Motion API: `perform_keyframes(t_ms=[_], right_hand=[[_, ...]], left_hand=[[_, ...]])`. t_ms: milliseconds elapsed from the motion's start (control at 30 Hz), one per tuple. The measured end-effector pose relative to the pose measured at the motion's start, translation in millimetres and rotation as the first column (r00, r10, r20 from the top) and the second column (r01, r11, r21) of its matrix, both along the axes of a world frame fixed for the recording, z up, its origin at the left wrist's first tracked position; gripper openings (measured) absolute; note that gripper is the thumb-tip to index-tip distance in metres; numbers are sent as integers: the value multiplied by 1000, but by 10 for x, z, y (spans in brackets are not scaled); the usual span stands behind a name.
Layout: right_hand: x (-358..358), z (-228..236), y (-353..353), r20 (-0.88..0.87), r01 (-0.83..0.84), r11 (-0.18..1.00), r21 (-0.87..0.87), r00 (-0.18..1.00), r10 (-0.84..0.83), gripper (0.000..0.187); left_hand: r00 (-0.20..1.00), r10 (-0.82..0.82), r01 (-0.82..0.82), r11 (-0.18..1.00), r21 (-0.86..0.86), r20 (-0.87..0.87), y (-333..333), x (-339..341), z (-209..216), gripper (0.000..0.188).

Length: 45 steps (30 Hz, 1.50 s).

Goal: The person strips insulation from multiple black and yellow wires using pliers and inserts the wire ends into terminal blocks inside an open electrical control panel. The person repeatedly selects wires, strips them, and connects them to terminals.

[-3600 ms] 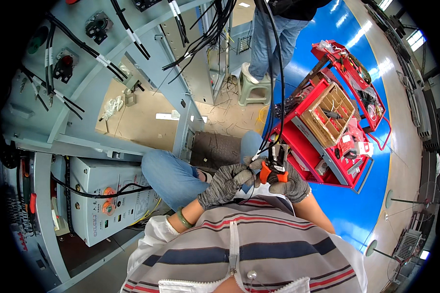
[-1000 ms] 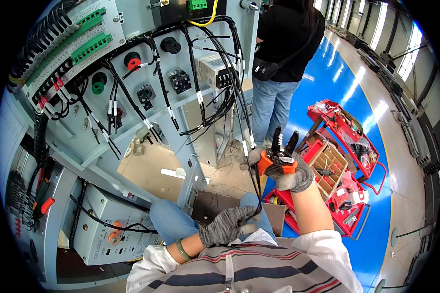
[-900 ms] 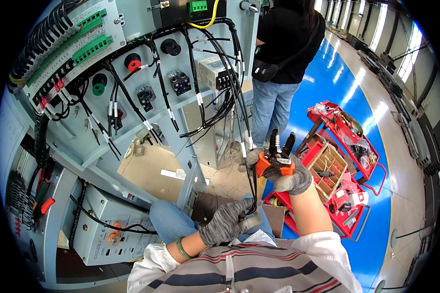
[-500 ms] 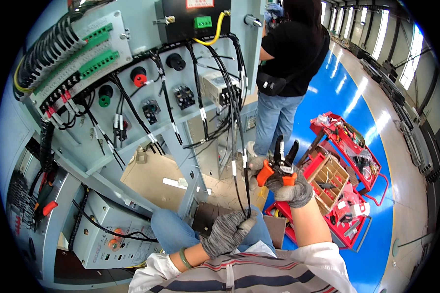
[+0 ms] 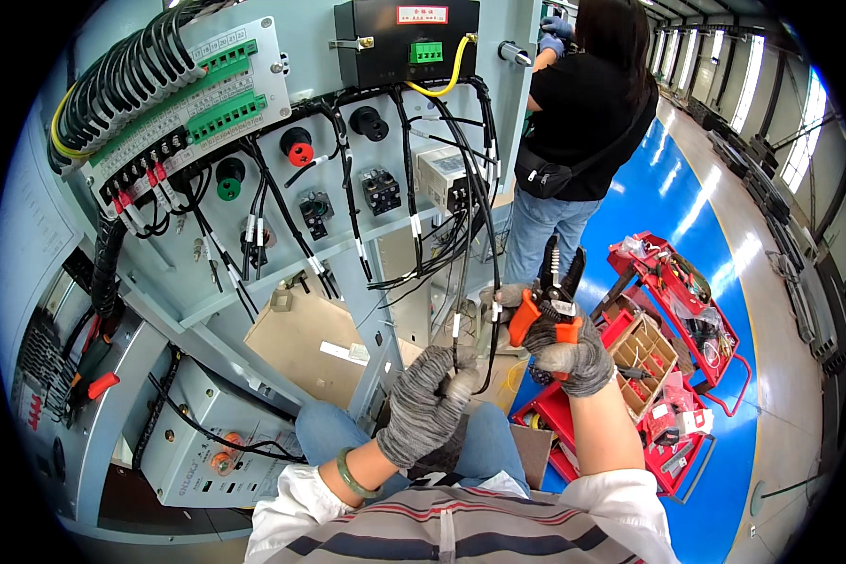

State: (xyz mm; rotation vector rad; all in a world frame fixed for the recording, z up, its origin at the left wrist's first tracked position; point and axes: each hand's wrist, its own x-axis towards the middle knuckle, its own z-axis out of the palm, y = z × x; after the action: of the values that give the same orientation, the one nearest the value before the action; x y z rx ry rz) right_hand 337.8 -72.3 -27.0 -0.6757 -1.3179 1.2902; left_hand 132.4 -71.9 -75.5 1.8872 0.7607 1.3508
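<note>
My left hand (image 5: 425,406), in a grey knit glove, pinches the end of a black wire (image 5: 458,310) with a white marker sleeve. A second black wire (image 5: 495,273) loops down beside it, close to the outstretched thumb or finger of my right hand (image 5: 578,359); whether they touch I cannot tell. That gloved hand is closed round orange-handled wire strippers (image 5: 556,303), their dark jaws pointing up and away from me. Both wires hang from the grey cabinet panel (image 5: 282,202), which carries black wire bundles, a green terminal block (image 5: 227,115) and a red push button (image 5: 297,148).
To the right stands a red tool cart (image 5: 714,362) with a divided cardboard box (image 5: 644,362). A person in black (image 5: 583,122) works at the cabinet's far side. Below left are a grey metal box (image 5: 216,437) and orange-handled pliers (image 5: 101,385).
My left hand has risen slightly, and the wires it held together are now apart, one looping free. The strippers have moved a little to the right. The whole view has shifted.
</note>
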Motion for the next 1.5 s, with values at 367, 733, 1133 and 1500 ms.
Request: perform_keyframes(t_ms=[367, 733, 1133, 1500], right_hand=[[-56, 209, -83, 363, -51, 988, 143, 932, -4, 85], [-233, 312, -258, 524, 66, 947, 314, 820, -231, 68], [-203, 203, -288, 193, 208, 973, 102, 955, -225, 89], [41, -298, -256, 179, 100, 971, 216, 974, -140, 76]], left_hand=[[989, -103, 90, 989, -117, -104, 205, 212, 3, 29], [971, -229, 238, 928, -288, 64, 12, 295, 126, 40], [986, -143, 161, 946, -283, 83, 25, 244, 108, 28], [949, -282, 314, 784, -535, 144, -12, 160, 144, 27]])
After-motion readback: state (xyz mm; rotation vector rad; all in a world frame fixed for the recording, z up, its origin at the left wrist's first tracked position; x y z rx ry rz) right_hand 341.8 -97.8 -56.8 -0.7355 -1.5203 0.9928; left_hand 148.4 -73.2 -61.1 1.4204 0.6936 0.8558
